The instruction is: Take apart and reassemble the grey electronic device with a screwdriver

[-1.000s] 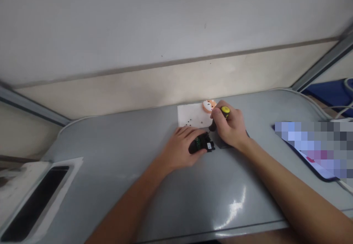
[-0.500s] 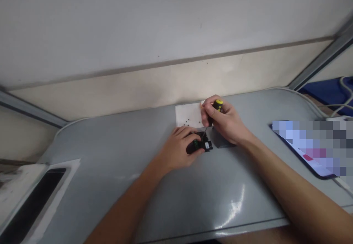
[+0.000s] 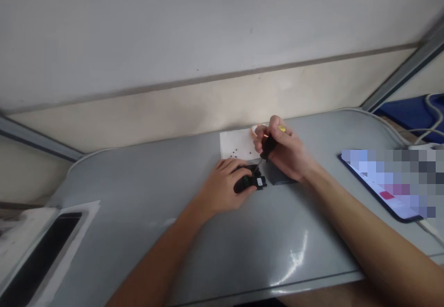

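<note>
My left hand [image 3: 227, 184] is closed round a small black device [image 3: 247, 183] with a bit of green and a white label, pinning it to the grey table. In my right hand [image 3: 282, 147] is a screwdriver [image 3: 268, 147] with a black and yellow handle. It is tilted, and its thin shaft reaches down to the device's far right part; whether the tip sits in a screw is too small to tell. Behind the device lies a white sheet [image 3: 233, 141] with several tiny dark screws on it. A dark flat piece [image 3: 281, 175] rests under my right wrist.
A lit phone or tablet [image 3: 381, 187] lies on the right of the grey table [image 3: 145, 233], with a white cable from it. At the left is a dark flat panel [image 3: 45, 256] on white paper. A pale wall [image 3: 180, 108] stands behind the table.
My right hand has turned and its fingers have shifted on the screwdriver's handle, which now leans more to the right. The left hand and the device stay in place.
</note>
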A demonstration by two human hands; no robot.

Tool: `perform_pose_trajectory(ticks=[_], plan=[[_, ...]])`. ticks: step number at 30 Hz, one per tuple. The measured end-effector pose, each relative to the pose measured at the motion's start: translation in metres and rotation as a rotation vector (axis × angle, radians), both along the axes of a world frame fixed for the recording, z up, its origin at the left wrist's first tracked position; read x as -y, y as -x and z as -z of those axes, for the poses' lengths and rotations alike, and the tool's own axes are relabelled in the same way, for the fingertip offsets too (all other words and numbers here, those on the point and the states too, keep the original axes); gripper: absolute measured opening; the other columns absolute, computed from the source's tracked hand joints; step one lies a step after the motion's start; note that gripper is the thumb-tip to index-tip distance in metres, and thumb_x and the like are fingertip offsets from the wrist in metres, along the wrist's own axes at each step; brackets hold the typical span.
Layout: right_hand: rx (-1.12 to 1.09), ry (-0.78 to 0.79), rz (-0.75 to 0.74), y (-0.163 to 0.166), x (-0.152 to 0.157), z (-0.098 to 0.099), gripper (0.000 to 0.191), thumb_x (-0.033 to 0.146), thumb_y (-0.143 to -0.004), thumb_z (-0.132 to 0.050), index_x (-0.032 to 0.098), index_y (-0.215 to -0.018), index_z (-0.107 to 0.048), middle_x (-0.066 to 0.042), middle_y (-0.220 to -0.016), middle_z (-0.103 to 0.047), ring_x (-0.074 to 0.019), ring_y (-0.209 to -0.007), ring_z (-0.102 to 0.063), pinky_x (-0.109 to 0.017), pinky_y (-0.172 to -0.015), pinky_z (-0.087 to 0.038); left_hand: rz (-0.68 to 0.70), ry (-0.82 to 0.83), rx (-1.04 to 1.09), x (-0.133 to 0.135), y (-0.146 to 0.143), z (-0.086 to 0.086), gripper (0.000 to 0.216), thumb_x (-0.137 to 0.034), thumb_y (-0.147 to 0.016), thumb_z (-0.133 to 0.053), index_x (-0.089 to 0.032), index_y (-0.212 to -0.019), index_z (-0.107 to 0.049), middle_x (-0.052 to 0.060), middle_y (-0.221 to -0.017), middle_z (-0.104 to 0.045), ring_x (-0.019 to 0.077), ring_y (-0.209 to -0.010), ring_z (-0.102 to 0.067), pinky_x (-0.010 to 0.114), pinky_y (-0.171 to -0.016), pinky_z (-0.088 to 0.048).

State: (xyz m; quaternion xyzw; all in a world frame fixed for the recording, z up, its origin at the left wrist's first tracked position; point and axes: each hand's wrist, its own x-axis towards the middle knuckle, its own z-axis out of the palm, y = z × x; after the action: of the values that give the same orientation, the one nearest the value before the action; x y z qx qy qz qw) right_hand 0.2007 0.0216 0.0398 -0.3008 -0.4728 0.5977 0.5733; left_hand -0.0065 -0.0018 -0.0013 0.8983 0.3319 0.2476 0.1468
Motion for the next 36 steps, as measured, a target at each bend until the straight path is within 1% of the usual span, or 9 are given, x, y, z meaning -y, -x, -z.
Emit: perform_pose_trajectory(ticks=[5,9,13,19,23,27,31,33,36], plan=[[0.03,-0.004,0.014,0.0034,0.0037,-0.0027,0.051,0.07,-0.089,-0.064,0.026,-0.079,-0.042,0.007,-0.063,-0.033,-0.0101,-0.049,-0.029,-0.027,-0.048,-0.031,-0.003,-0.009,-0.009,-0.0006,-0.0003,-0.0007,0.016,-0.031,-0.091,-0.073,-0.023,-0.105,-0.071,0.006,-0.124,-0.071,0.025,-0.115,-0.065,0.044,-0.106,-0.048],[0.001,0.02,-0.021,0.0041,0.0033,-0.0067,0.045,0.071,-0.095,-0.051,0.027,-0.097,-0.06,0.001,-0.074,-0.047,-0.0151,-0.059,-0.045,-0.031,-0.055,-0.043,-0.005,-0.001,-0.018,-0.001,-0.0008,-0.001,0.018,-0.03,-0.091,-0.072,-0.024,-0.108,-0.069,0.006,-0.126,-0.071,0.0259,-0.117,-0.064,0.046,-0.106,-0.048],[-0.029,0.012,-0.034,0.0002,0.0017,-0.0031,0.036,0.056,-0.087,-0.073,0.025,-0.083,-0.055,-0.003,-0.09,-0.056,-0.0172,-0.076,-0.058,-0.032,-0.066,-0.05,0.005,-0.023,-0.007,-0.0011,-0.001,-0.0005,0.018,-0.029,-0.091,-0.071,-0.024,-0.108,-0.068,0.007,-0.128,-0.07,0.0265,-0.119,-0.064,0.046,-0.105,-0.048],[-0.047,0.019,-0.033,0.0036,0.0007,0.0006,0.049,0.065,-0.089,-0.068,0.026,-0.079,-0.042,0.007,-0.065,-0.034,-0.0099,-0.05,-0.032,-0.026,-0.049,-0.033,0.002,-0.017,-0.006,-0.0018,-0.0003,0.0002,0.018,-0.03,-0.09,-0.073,-0.024,-0.107,-0.07,0.007,-0.125,-0.071,0.0255,-0.116,-0.065,0.045,-0.105,-0.049],[-0.031,0.045,-0.042,0.0014,-0.0022,-0.0021,0.045,0.07,-0.094,-0.053,0.026,-0.094,-0.058,0.002,-0.072,-0.044,-0.0147,-0.058,-0.045,-0.031,-0.055,-0.044,-0.008,-0.025,-0.007,-0.0017,-0.0004,-0.0003,0.017,-0.031,-0.09,-0.073,-0.024,-0.106,-0.07,0.007,-0.124,-0.072,0.0264,-0.116,-0.066,0.045,-0.103,-0.05],[-0.037,0.028,-0.033,-0.0041,-0.0039,-0.0008,0.041,0.057,-0.085,-0.074,0.024,-0.082,-0.051,-0.002,-0.091,-0.057,-0.0166,-0.077,-0.06,-0.031,-0.067,-0.052,-0.002,-0.033,-0.009,-0.0018,-0.0004,-0.0007,0.017,-0.031,-0.092,-0.07,-0.024,-0.107,-0.07,0.008,-0.126,-0.071,0.0266,-0.116,-0.066,0.045,-0.102,-0.05],[0.007,0.029,0.022,-0.0018,-0.0039,0.0013,0.059,0.064,-0.081,-0.078,0.025,-0.076,-0.033,0.006,-0.069,-0.041,-0.0098,-0.052,-0.041,-0.026,-0.05,-0.039,-0.002,-0.043,-0.019,-0.0023,0.0004,0.0007,0.018,-0.034,-0.092,-0.071,-0.024,-0.107,-0.069,0.007,-0.126,-0.071,0.0265,-0.114,-0.066,0.045,-0.102,-0.049],[0.024,0.008,0.033,0.0007,-0.0039,0.0003,0.056,0.074,-0.084,-0.067,0.026,-0.079,-0.038,0.008,-0.063,-0.032,-0.0098,-0.047,-0.032,-0.027,-0.047,-0.035,0.0,-0.048,-0.018,-0.0024,0.0007,0.0012,0.018,-0.034,-0.092,-0.071,-0.024,-0.107,-0.07,0.007,-0.126,-0.071,0.0262,-0.114,-0.066,0.044,-0.102,-0.049],[0.017,0.0,-0.001,0.0012,-0.0038,-0.0028,0.049,0.077,-0.092,-0.052,0.027,-0.092,-0.054,0.004,-0.068,-0.043,-0.0134,-0.053,-0.044,-0.03,-0.052,-0.043,0.001,-0.053,-0.017,-0.0026,0.0007,0.0009,0.016,-0.034,-0.092,-0.071,-0.024,-0.105,-0.071,0.007,-0.123,-0.072,0.0261,-0.114,-0.066,0.044,-0.103,-0.049]])
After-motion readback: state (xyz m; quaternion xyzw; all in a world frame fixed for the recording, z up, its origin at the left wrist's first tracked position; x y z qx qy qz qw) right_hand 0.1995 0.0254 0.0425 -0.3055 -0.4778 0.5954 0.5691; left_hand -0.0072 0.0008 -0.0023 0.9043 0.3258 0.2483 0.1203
